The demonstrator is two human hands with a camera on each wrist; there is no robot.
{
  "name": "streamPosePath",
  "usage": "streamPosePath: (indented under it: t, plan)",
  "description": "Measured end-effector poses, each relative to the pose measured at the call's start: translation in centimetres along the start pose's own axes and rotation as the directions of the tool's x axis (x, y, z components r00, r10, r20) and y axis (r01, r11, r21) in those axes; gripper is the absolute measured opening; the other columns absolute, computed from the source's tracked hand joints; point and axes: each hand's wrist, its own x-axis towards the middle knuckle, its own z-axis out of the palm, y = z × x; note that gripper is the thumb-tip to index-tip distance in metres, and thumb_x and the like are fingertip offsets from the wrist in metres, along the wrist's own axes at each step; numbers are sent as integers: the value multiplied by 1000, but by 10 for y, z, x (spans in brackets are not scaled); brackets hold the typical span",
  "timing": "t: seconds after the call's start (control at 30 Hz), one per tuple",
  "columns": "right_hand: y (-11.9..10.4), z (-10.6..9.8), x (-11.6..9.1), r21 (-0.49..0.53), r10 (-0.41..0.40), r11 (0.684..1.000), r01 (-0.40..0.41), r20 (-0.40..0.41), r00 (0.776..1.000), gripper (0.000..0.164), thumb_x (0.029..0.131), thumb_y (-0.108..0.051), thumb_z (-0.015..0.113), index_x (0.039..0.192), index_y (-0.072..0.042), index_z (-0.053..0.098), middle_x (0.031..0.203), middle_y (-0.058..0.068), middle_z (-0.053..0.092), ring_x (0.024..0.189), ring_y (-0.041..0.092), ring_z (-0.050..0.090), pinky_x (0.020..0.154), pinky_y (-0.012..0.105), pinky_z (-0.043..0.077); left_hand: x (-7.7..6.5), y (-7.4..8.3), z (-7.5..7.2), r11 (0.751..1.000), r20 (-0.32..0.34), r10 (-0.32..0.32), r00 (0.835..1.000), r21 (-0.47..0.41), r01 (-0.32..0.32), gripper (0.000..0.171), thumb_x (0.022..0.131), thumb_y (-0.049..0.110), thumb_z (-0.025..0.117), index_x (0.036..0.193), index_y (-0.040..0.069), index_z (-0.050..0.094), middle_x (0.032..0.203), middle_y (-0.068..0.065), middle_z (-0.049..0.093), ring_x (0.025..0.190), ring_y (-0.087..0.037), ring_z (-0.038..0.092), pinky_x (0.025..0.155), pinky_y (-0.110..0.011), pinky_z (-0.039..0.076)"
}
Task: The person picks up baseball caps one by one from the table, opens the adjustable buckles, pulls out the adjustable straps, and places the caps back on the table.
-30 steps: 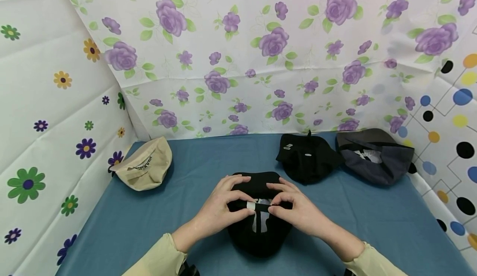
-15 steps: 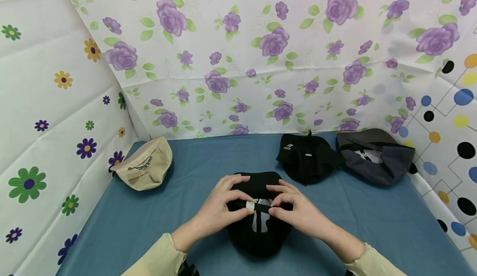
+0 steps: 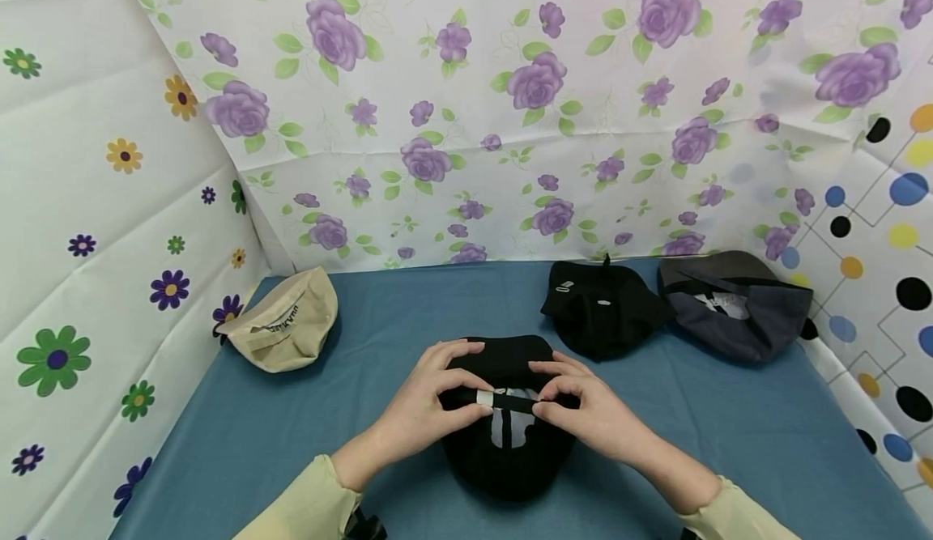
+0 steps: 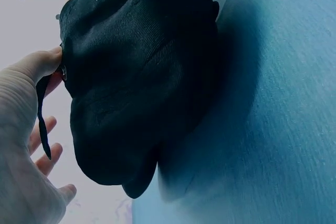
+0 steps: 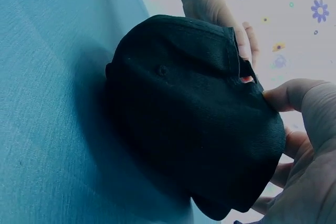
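Observation:
A black baseball cap (image 3: 503,471) lies crown down on the blue cloth, brim away from me, its grey-white inner lining (image 3: 512,431) showing. Its black back strap (image 3: 516,403) runs across the near opening, with a pale piece (image 3: 484,398) at the left end. My left hand (image 3: 440,394) pinches the strap by that piece between thumb and finger. At the other end, my right hand (image 3: 586,406) pinches the strap. A loose strap tail (image 4: 43,124) hangs beside the left thumb in the left wrist view. In the right wrist view, the right thumb (image 5: 291,94) presses the cap's edge.
A beige bucket-shaped hat (image 3: 287,321) lies at the back left. At the back right are a black hat (image 3: 605,313) with small metal pieces and a grey-navy hat (image 3: 736,305) beside it. Flowered cloth walls (image 3: 466,119) stand behind and at the left.
Both hands have moved slightly apart along the strap, left hand to the left and right hand to the right. The stretch of strap between them looks longer and straighter.

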Motion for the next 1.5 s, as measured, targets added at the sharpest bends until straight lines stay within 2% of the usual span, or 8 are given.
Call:
streamPosePath:
  t: [0.27, 0.5, 0.8, 1.23, 1.5]
  plan:
    - [-1, 0, -2, 7, 28, 1000, -28, 16, 999, 9, 95, -34, 75, 88, -28, 73, 147, 2, 55, 153, 36, 16, 113, 74, 15, -1, -1, -2, 1000, 2, -10, 1000, 9, 10, 16, 92, 40, 79, 108, 40, 75, 155, 10, 43, 146, -19, 31, 113, -62, 29]
    - [-2, 0, -3, 1, 33, 999, -33, 23, 999, 9, 95, -34, 75, 89, -28, 73, 148, 0, 54, 154, 35, 16, 112, 74, 15, -1, -1, -2, 1000, 4, -17, 1000, 18, 17, 16, 92, 40, 79, 108, 41, 75, 155, 10, 43, 146, -19, 31, 113, -62, 29]
    - [0, -2, -3, 12, 19, 1000, -19, -5, 1000, 9, 95, -29, 75, 86, -28, 73, 147, 2, 55, 153, 36, 17, 114, 72, 17, -2, 0, -3, 1000, 4, -17, 1000, 14, 17, 17, 92, 40, 79, 108, 41, 74, 156, 11, 43, 147, -19, 30, 114, -62, 28]
    - [0, -1, -4, 19, 23, 1000, -24, 12, 1000, 8, 95, -33, 75, 88, -28, 73, 147, 1, 55, 153, 36, 17, 113, 73, 15, -4, -2, -3, 999, -4, -24, 1000, 21, 24, 17, 92, 39, 79, 108, 40, 75, 156, 8, 43, 147, -21, 29, 113, -63, 27]
    - [4, -4, -5, 24, 28, 999, -27, -13, 1000, 9, 95, -28, 75, 86, -27, 73, 148, 3, 54, 153, 36, 17, 114, 71, 18, -6, -2, -6, 998, -2, -55, 998, 6, 55, 15, 94, 40, 77, 108, 40, 75, 156, 11, 42, 148, -20, 28, 112, -63, 29]
